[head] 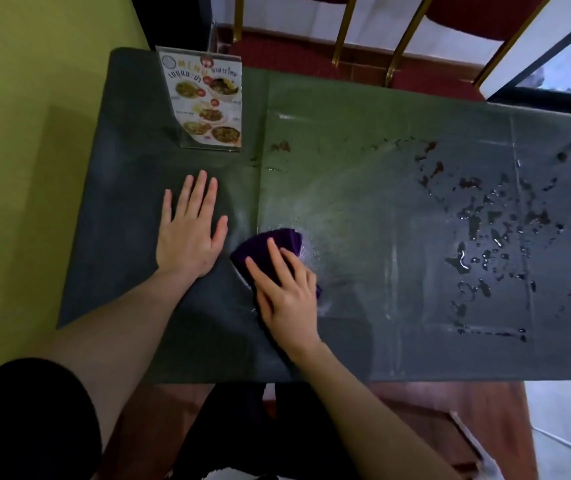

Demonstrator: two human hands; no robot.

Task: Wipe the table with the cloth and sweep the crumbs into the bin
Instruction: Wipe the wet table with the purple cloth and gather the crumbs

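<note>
Dark green table by a yellow wall: left hand lies flat, fingers spread, holding nothing; right hand presses the purple cloth down mid-table with straight fingers. Crumbs sit well right.

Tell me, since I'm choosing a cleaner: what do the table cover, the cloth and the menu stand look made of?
Table cover: likely glossy vinyl or plastic sheet; creases show and liquid beads on it. Cloth: soft purple fabric, perhaps microfibre, matte and folded under the right hand. Menu stand: clear acrylic, judging by its see-through edges, holding a printed card.
</note>
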